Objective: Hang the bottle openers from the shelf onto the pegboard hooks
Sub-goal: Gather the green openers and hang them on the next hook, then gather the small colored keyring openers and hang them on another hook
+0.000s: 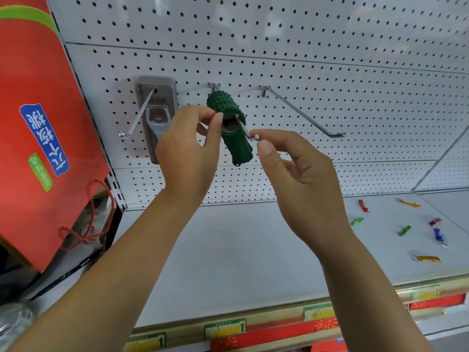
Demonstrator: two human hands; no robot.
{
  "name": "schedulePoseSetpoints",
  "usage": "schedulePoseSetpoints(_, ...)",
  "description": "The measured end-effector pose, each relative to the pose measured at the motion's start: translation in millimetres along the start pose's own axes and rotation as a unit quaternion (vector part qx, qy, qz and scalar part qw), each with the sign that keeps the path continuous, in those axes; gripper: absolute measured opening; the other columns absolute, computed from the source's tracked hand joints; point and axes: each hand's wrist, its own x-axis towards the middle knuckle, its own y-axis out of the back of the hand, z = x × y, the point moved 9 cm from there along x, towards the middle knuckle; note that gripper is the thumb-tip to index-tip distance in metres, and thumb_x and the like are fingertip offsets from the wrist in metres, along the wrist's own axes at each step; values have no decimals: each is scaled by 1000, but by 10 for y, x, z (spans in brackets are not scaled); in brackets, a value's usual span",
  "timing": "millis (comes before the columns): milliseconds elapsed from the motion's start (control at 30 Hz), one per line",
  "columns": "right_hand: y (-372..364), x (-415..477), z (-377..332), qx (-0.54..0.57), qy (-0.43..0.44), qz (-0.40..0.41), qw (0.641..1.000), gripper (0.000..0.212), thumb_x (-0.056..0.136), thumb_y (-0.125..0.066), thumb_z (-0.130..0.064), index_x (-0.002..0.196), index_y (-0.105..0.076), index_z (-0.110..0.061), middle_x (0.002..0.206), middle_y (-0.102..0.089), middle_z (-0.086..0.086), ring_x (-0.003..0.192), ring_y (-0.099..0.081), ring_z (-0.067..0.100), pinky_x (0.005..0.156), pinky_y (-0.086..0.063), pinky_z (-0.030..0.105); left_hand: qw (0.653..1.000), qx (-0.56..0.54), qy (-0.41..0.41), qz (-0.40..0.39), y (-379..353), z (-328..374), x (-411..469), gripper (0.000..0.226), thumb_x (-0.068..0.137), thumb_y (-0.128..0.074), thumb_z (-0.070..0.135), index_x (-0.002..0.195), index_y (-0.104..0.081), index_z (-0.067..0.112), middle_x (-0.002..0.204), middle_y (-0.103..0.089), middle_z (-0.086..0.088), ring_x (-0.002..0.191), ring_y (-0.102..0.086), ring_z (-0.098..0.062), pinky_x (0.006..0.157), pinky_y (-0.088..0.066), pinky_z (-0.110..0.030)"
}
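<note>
A green woven bottle opener (234,138) hangs on the middle pegboard hook (250,135), threaded through its metal opening. My left hand (189,148) pinches the opener's upper left edge with thumb and fingers. My right hand (297,171) pinches the hook's tip just right of the opener. A packaged grey bottle opener (157,118) hangs on the left hook (138,115). The right hook (302,111) is bare. Several small coloured openers lie on the shelf (241,250) at the right, among them a red one (363,206), a green one (404,230) and an orange one (429,259).
A large red paper bag (43,138) with rope handles stands at the left, beside the pegboard (304,47). Price-tag strips (279,326) run along the shelf's front edge.
</note>
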Motion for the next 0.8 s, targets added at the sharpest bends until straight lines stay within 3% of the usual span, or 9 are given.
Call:
schedulePoseSetpoints(133,27,-2,-28,-37,31,11,999,19,99,-59,-38,116,-68,-39,113,-69,-22,112,-62,3,91,-48,18,994,30,-104,-5,86,133,-153,15,100,-62,18,101,-70,5,95,-68,-4,85,-62,-16,71,-52,-29)
schedulePoseSetpoints(200,48,8,42,-65,32,12,997,23,98,-60,-40,120,-66,-39,116,-67,-21,112,-61,0,93,-46,14,985,49,-164,-34,97,200,-322,17,99,-63,13,107,-71,1,104,-70,-12,96,-65,-24,82,-52,-28)
schedulePoseSetpoints(300,108,3,259,-126,37,17,991,30,97,-61,-40,126,-63,-38,119,-61,-25,111,-54,-14,93,-38,3,970,79,-200,-111,38,189,-619,23,97,-64,14,116,-71,2,117,-70,-11,110,-64,-28,96,-49,-37)
schedulePoseSetpoints(367,162,-40,472,-167,33,14,985,35,96,-65,-37,130,-61,-36,120,-57,-25,112,-51,-15,95,-34,0,963,95,-191,-162,-31,107,-821,28,98,-63,20,121,-70,5,124,-69,-8,117,-62,-27,104,-42,-36)
schedulePoseSetpoints(467,314,-180,884,-226,6,7,974,42,94,-69,-32,135,-59,-28,124,-54,-22,124,-51,0,98,-27,-4,953,108,-140,-244,-209,-35,-1115,38,99,-56,34,129,-65,11,135,-64,-5,127,-56,-25,112,-32,-33)
schedulePoseSetpoints(567,556,-400,1393,-266,-50,-9,963,48,93,-69,-31,139,-57,-24,136,-57,-12,132,-45,5,98,-22,-6,933,114,-91,-328,-479,-101,-1440,45,99,-50,42,134,-61,16,144,-58,-1,134,-49,-22,114,-30,-36)
schedulePoseSetpoints(700,1057,-701,1994,-296,-141,-9,945,50,95,-67,-30,142,-55,-22,145,-55,-6,140,-37,9,105,-24,12,910,114,-65,-394,-900,-27,-1853,46,97,-53,44,135,-60,19,147,-56,0,136,-48,-21,114,-37,-48)
schedulePoseSetpoints(800,1523,-919,2389,-312,-204,-4,928,50,96,-65,-32,143,-52,-23,147,-52,-6,142,-35,11,105,-21,17,895,105,-44,-432,-1291,82,-2160,45,95,-56,42,134,-61,18,146,-56,1,136,-48,-20,114,-37,-47)
